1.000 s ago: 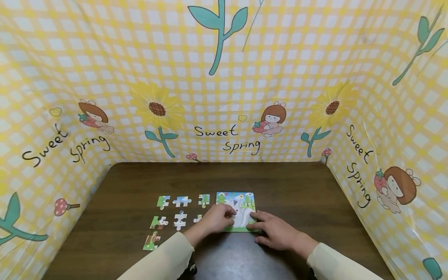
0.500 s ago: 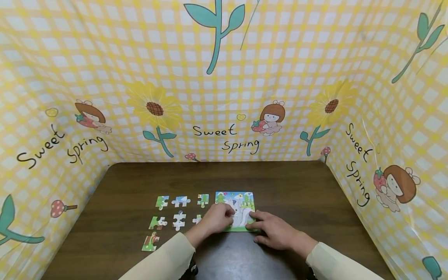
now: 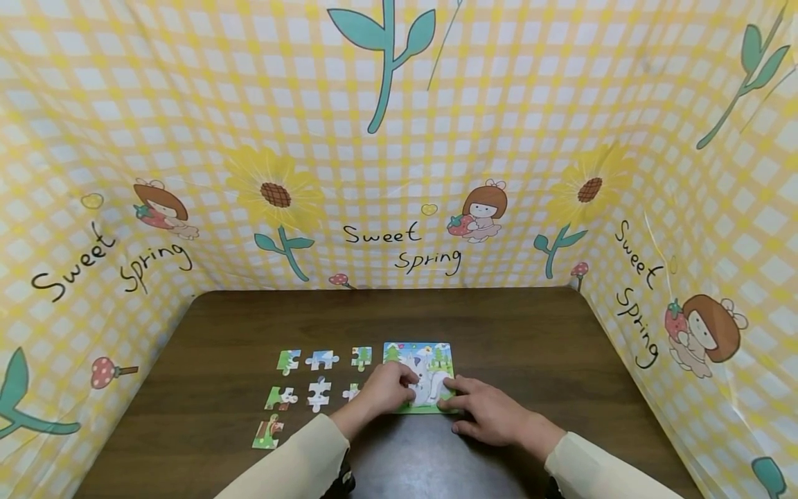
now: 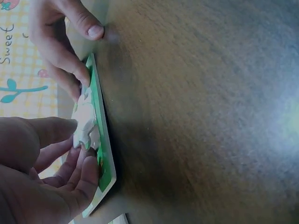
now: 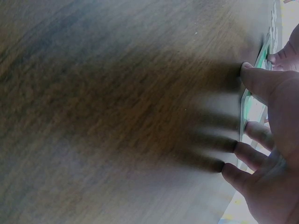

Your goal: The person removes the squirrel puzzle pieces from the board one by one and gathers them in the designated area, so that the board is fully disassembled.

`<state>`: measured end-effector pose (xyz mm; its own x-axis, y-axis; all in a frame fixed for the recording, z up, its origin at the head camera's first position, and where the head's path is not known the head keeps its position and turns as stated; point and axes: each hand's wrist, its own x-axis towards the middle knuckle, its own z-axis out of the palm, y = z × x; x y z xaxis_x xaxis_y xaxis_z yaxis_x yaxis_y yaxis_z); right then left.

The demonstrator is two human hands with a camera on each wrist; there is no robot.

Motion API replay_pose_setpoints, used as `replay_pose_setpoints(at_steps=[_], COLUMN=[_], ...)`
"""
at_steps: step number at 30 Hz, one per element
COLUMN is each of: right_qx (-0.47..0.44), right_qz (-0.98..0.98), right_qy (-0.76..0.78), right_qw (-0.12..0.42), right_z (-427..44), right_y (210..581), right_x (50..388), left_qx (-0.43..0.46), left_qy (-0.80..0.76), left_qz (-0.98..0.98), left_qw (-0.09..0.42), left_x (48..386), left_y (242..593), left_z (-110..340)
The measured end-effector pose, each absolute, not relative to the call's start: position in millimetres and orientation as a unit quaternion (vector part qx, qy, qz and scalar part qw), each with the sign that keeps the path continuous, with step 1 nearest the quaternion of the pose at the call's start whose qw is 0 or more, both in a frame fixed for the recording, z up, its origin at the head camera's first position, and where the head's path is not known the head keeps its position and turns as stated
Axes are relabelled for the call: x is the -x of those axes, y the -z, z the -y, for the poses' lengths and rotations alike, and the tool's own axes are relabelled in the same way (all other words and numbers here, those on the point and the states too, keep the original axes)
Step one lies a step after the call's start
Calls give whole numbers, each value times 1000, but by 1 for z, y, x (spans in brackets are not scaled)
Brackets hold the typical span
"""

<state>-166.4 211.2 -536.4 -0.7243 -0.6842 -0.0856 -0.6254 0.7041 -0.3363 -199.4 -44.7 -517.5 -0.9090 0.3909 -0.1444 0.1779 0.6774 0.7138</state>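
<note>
A square picture board [image 3: 441, 353] with a white animal, green trees and blue sky lies flat on the table. My left hand [image 3: 385, 388] is over its left half, thumb and fingertips pinching a white-and-green puzzle piece [image 4: 87, 135] at the board's surface; the hand covers part of it in the head view. Spread fingers of my right hand [image 3: 492, 414] rest on the board's right edge, while its thumb touches the table near the lower corner. Left of the board lie loose puzzle pieces, among them a green one [image 3: 268, 432] and a white one [image 3: 318, 394].
More loose pieces, such as a blue-and-white one [image 3: 321, 360] and a tree one [image 3: 361, 356], lie in rough rows on the brown wooden table [image 3: 561, 346]. My left forearm partly covers that area. A yellow checked cloth [image 3: 399, 159] walls the table's back and sides.
Both hands keep nearly the same places on the board. The head view has shifted very slightly; the loose pieces stay where they were.
</note>
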Motion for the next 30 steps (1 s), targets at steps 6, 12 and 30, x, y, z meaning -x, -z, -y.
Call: replay_pose_setpoints(at_steps=[6,12,30], right_qx=[360,365,362], right_qz=[-917,-916,-916], right_qy=[142,144,145], right_qw=[99,89,98], right_z=[-210,-210,-210], right_y=[536,535,533], right_x=[166,165,166], left_qx=[-166,-180,-159], left_qy=[-376,-396,-482], left_qz=[-901,-892,-853], left_qw=[139,119,125], left_x=[197,195,177], left_y=[520,520,495], left_z=[48,52,137])
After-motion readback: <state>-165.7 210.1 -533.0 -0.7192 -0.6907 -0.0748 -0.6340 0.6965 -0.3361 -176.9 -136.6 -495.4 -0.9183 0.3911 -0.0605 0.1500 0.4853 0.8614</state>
